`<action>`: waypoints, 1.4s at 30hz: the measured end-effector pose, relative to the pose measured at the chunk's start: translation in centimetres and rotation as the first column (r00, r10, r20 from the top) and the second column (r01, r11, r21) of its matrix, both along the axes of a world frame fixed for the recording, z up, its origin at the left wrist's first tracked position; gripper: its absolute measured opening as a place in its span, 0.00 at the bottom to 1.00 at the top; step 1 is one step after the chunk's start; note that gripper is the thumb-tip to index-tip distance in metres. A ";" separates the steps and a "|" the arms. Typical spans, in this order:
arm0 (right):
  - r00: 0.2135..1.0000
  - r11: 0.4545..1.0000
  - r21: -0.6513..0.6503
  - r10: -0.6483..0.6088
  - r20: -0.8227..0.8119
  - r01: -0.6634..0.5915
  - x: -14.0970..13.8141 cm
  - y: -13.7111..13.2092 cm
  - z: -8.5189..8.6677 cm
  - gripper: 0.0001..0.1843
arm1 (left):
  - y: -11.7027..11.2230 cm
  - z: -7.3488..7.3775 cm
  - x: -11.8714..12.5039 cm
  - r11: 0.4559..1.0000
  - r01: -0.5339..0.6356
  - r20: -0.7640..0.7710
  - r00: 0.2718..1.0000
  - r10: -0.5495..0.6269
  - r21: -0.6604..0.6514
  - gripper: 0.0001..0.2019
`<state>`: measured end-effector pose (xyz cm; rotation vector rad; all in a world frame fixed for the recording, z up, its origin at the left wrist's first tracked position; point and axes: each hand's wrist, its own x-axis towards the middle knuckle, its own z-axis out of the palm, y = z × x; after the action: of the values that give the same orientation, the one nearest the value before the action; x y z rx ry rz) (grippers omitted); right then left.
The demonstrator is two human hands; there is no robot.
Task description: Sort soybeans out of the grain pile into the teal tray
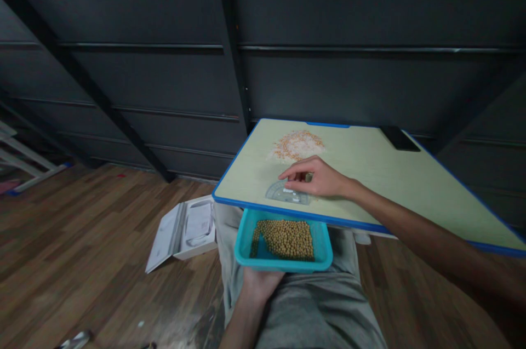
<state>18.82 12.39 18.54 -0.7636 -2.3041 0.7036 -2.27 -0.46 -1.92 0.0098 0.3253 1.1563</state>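
Observation:
My left hand (263, 281) is beneath a teal plastic basin (242, 245) and grips it from the near side; its fingers are hidden under the basin. A layer of round tan soybeans (290, 238) lies in the basin, with a patch of bare bottom at the lower left. My right hand (314, 176) is over the table near its front edge, fingers curled and thumb and forefinger close together at a clear protractor (287, 194). The protractor's straight edge faces the basin. Behind the hand, a pile of white rice mixed with orange grains (299, 145) is spread on the tabletop.
The pale folding table (411, 190) has a blue rim. A black phone (398, 138) lies at its back right. On the wood floor, an opened white box (197, 226) stands left of my legs. A dark panelled wall (329, 80) rises behind the table.

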 end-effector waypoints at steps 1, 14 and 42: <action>1.000 1.000 0.006 -0.020 0.005 0.020 0.5 0.3 0.2 0.13 | 0.0 -0.1 -0.1 1.000 0.013 -0.001 1.000 -0.013 0.001 0.20; 0.996 0.999 -0.049 -0.003 0.092 0.008 3.5 -1.0 0.5 0.13 | 0.2 0.1 0.5 0.997 0.054 -0.020 0.998 -0.053 0.052 0.21; 0.312 0.407 0.420 -0.909 0.277 0.811 22.9 4.7 -0.8 0.29 | 0.3 -1.6 -0.5 0.993 0.118 -0.066 0.991 -0.118 -0.001 0.17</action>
<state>41.67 17.05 17.74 -2.0331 -1.7938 -0.2950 -2.80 -0.16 -3.55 0.0691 0.3773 1.0402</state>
